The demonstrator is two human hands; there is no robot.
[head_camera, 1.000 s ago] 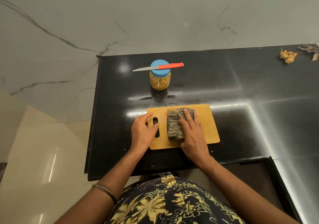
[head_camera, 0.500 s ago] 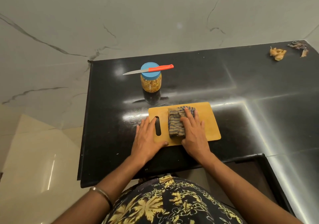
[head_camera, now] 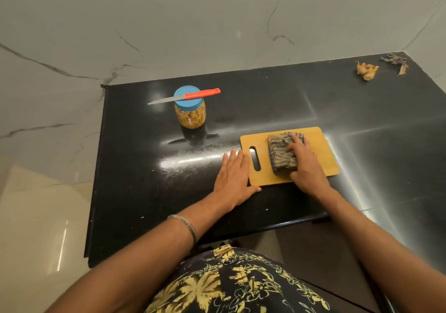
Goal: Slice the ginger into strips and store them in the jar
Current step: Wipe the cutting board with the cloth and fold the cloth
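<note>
A clear jar [head_camera: 190, 116] with a blue lid holds yellow ginger strips and stands on the black counter. A knife [head_camera: 185, 96] with an orange handle lies across the lid, blade pointing left. A wooden cutting board [head_camera: 321, 143] lies to the right of the jar. On the board sits a folded striped cloth [head_camera: 280, 152]. My right hand [head_camera: 305, 165] presses on the cloth with fingers spread over it. Flat on the counter, my left hand [head_camera: 233, 177] rests against the board's left edge, fingers straight.
Ginger peel scraps [head_camera: 366, 70] and darker scraps [head_camera: 397, 62] lie at the counter's far right corner. The black counter [head_camera: 135, 167] ends at a left edge and a near edge, with pale floor tiles beyond. A marble wall rises behind.
My left hand has slid off the board's handle end onto the counter beside it. My right hand stays on the cloth. The camera has swung left.
</note>
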